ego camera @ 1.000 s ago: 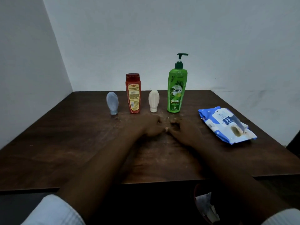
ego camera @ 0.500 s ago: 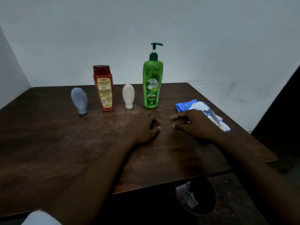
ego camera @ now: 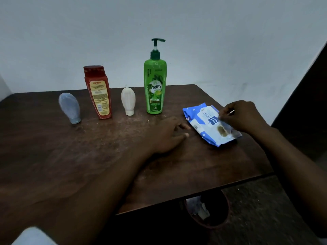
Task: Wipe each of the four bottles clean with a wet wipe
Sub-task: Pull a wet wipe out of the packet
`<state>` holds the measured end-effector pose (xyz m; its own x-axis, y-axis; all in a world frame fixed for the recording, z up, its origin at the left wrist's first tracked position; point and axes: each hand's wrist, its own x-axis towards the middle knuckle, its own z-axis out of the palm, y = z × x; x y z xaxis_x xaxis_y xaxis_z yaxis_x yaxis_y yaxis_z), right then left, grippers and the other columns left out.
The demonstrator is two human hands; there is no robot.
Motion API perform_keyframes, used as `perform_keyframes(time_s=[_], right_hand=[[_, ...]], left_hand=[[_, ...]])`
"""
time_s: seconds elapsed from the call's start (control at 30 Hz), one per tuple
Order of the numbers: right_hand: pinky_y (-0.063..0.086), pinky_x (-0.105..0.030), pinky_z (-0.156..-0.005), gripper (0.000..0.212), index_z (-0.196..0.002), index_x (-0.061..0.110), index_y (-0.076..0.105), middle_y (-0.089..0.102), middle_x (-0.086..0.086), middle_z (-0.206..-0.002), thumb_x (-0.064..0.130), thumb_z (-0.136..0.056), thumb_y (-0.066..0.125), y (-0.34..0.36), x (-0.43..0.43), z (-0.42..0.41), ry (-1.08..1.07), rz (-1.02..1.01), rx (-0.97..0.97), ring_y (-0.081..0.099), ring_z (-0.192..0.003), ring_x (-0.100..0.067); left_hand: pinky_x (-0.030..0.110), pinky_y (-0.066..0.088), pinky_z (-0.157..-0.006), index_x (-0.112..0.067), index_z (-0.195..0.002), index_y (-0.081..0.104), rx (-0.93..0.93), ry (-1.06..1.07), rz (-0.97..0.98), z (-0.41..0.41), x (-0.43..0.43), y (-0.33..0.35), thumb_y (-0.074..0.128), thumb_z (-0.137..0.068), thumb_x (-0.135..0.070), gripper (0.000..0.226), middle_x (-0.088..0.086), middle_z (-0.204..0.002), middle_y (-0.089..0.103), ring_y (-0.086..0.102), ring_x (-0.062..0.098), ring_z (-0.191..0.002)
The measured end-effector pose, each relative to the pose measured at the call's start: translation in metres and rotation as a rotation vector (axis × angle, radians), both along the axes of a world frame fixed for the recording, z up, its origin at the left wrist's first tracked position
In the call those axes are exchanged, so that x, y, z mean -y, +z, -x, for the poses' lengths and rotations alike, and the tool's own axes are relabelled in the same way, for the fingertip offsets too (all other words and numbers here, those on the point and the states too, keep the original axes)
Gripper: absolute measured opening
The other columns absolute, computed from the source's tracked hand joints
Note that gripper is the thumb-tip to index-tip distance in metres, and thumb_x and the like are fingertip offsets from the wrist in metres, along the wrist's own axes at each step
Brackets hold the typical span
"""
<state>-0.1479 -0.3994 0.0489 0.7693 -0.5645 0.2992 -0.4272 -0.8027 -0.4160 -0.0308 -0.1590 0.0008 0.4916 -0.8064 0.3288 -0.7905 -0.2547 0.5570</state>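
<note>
dim, cool light washes the pale wall (ego camera: pixel 212 32); we see the dark table (ego camera: pixel 53 156) barely lit, shadows faint, detail soft and grainy, wide-angle bending at the frame's edges.

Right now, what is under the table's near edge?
A dark round bin holding pale crumpled scraps. The tabletop covers its far side, hiding any other contents.

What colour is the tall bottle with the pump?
The tall bottle is bright green, its pump darker green; head view.

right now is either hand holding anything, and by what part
The right hand pinches the wet wipe pack by its top flap. The left hand rests on the table, holding nothing.
</note>
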Motion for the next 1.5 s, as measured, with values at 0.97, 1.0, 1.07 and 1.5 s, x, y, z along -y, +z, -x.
perform_keyframes(time_s=[0.97, 1.0, 1.07, 1.5], right_hand=[[0.032, -0.023, -0.074, 0.016, -0.097, 0.015, 0.073, 0.064, -0.007, -0.114, 0.008, -0.085, 0.065, -0.025, 0.019, -0.027, 0.142, 0.088, -0.181, 0.058, -0.094, -0.023], [0.032, -0.024, -0.075, 0.017, -0.099, 0.012, 0.073, 0.064, -0.008, -0.114, 0.009, -0.084, 0.066, -0.025, 0.020, -0.028, 0.138, 0.111, -0.173, 0.059, -0.098, -0.025], [0.039, -0.028, -0.077, 0.019, -0.103, 0.012, 0.073, 0.064, -0.011, -0.112, 0.013, -0.084, 0.067, -0.024, 0.020, -0.028, 0.136, 0.122, -0.174, 0.061, -0.102, -0.030], [0.036, -0.028, -0.059, 0.024, -0.062, 0.020, 0.045, 0.046, 0.002, -0.071, 0.013, -0.080, 0.058, -0.024, 0.014, -0.036, 0.069, 0.214, -0.411, 0.053, -0.073, -0.025]], left_hand=[[0.024, 0.041, -0.095, -0.021, -0.135, 0.057, 0.001, 0.006, 0.037, 0.011, 0.043, -0.031, 0.076, -0.086, -0.039, 0.056, -0.003, -0.139, 0.057, 0.054, 0.012, -0.121], [0.023, 0.041, -0.094, -0.022, -0.134, 0.058, 0.001, 0.006, 0.038, 0.011, 0.043, -0.031, 0.077, -0.085, -0.039, 0.055, -0.003, -0.139, 0.057, 0.054, 0.012, -0.121], [0.024, 0.042, -0.095, -0.022, -0.134, 0.058, -0.001, 0.004, 0.040, 0.011, 0.043, -0.030, 0.077, -0.085, -0.039, 0.055, -0.003, -0.139, 0.057, 0.054, 0.012, -0.121], [0.028, 0.043, -0.097, -0.021, -0.133, 0.058, 0.004, 0.000, 0.021, 0.012, 0.042, -0.030, 0.075, -0.087, -0.038, 0.052, -0.001, -0.137, 0.058, 0.054, 0.014, -0.122]])
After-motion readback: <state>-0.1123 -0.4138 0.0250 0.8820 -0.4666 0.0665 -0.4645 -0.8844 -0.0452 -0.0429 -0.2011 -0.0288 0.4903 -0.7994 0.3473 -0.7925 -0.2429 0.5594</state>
